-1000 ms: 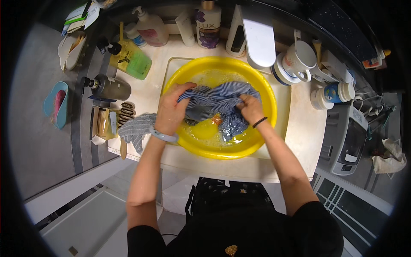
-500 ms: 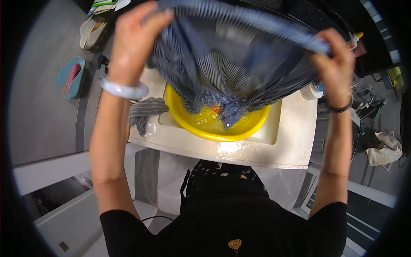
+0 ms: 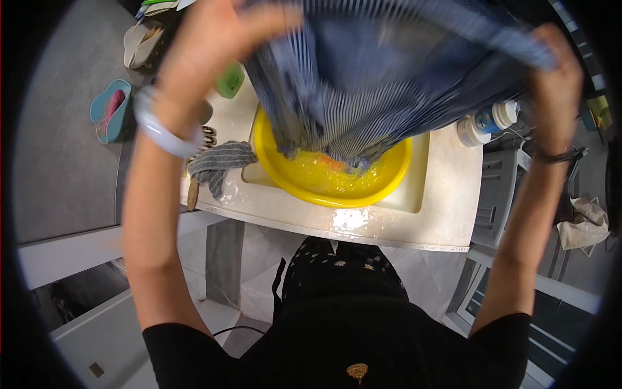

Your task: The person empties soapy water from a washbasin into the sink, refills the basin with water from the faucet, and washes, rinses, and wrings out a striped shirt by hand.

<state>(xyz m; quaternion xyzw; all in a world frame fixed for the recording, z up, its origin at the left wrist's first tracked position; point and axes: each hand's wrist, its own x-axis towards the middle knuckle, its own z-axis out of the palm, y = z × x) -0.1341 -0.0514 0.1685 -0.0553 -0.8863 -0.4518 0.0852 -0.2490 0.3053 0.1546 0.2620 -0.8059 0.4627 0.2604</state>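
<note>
A wet blue-and-white striped garment (image 3: 395, 84) hangs spread wide between my raised hands. My left hand (image 3: 217, 48), blurred by motion, grips its upper left edge. At the upper right, my right hand (image 3: 558, 81) has its fingers closed on the other end. The garment's lower folds reach down into a yellow basin (image 3: 337, 197) of water, where a small orange-red patch shows, too unclear to name. Below my left hand lies a grey striped cloth (image 3: 223, 165) on the white sink counter (image 3: 447, 214). A wooden handle (image 3: 193, 193) sticks out beside the cloth.
A green container (image 3: 230, 81) sits behind the basin's left side. White tubs, one with a blue label (image 3: 486, 121), stand on the counter's right. Teal (image 3: 115, 129) and beige (image 3: 138, 50) holders are at the far left. A beige cloth (image 3: 585, 223) hangs at the right.
Both hands have moved farther apart and upward, pulling the garment wider and tauter. Its lower folds have lifted slightly in the basin. The green container and the tubs now show more.
</note>
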